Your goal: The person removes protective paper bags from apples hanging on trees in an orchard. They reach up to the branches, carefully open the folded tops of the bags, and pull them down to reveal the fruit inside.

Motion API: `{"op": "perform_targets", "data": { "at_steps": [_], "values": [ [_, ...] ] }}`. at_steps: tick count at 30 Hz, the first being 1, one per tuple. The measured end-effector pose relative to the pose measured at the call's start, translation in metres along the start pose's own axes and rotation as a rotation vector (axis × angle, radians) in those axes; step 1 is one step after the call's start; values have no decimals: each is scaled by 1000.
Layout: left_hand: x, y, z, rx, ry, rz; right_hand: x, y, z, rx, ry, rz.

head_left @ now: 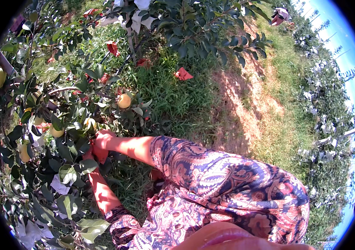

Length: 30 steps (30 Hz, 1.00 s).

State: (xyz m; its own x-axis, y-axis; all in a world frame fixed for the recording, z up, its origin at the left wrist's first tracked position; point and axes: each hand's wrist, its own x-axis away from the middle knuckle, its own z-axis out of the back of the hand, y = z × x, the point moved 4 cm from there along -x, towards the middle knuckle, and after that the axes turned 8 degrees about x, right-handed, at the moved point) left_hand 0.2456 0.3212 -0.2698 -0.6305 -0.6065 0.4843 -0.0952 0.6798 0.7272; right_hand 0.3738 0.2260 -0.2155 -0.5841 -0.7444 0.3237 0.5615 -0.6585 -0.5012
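Note:
Both of my hands reach into the leafy branches of a fruit tree on the left. My right hand (104, 137) is closed, with a piece of red paper (100, 154) hanging just under it. Right below, my left hand (88, 155) meets the edge of the red paper; leaves and shade hide its fingers. A pale yellow apple (90, 122) hangs just above my hands. Around them on the same tree are another yellow apple (124, 101), a paler one (56, 131) and a partly shaded one (24, 153).
Red paper scraps (183, 74) lie on the grass, and white bags (138, 21) hang among the branches. A bare dirt strip (240, 100) runs along the row. Another tree row (323, 108) stands at the right. Far off is another person (280, 16).

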Motion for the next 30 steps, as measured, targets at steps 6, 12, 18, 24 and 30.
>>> {"op": "perform_targets", "data": {
  "at_steps": [6, 12, 18, 24, 30],
  "values": [
    [20, 12, -6, -11, 63, -106, -4, -22, -17, 166, -181, 68],
    [20, 11, 6, -74, -239, 22, -26, -16, -39, 164, -150, 11],
    [29, 8, 22, -94, -90, -283, -22, -22, -11, 434, -201, 285],
    [38, 2, -39, -165, -78, -353, -51, 51, -16, -86, -154, -22],
    [42, 8, -13, -279, -19, -406, 6, -1, 15, -142, -62, -30]
  ]
}}
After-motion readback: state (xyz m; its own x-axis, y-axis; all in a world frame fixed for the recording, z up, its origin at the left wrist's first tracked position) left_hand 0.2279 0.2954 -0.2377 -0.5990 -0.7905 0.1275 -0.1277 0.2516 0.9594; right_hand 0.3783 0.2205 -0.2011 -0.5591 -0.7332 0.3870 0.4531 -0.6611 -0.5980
